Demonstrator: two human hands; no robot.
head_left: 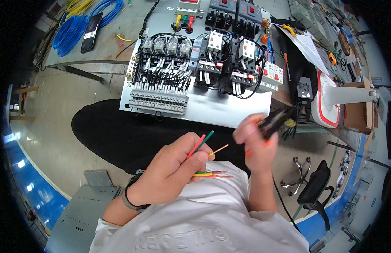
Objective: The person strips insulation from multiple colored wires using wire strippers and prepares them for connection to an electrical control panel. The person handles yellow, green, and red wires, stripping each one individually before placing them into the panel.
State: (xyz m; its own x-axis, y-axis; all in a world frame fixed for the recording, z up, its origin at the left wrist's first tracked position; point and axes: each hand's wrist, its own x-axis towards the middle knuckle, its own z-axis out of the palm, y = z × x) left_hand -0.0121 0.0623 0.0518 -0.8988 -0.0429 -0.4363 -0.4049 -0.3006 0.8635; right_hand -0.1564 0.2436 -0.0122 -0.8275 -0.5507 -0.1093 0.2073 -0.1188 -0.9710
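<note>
My left hand [172,166], with a dark band on its wrist, pinches a bunch of thin insulated wires above my lap. A red wire [196,146] and a green wire [206,140] stick up past its fingers. Beside them a yellow wire [212,153] ends in bare copper. More wire ends with bare copper strands [218,175] come out below the thumb. To the right, my right hand [256,143] is closed around a dark hand tool with orange parts [275,123]. Motion blurs that tool, so its kind is unclear; it is apart from the wires.
An electrical mounting panel [229,109] lies just ahead, bearing clear relays [166,47], a grey terminal strip [157,101] and contactors [214,42]. A phone [91,33] and blue wire coil [71,33] lie far left. At right are a white-and-red device [328,99] and chair [315,183].
</note>
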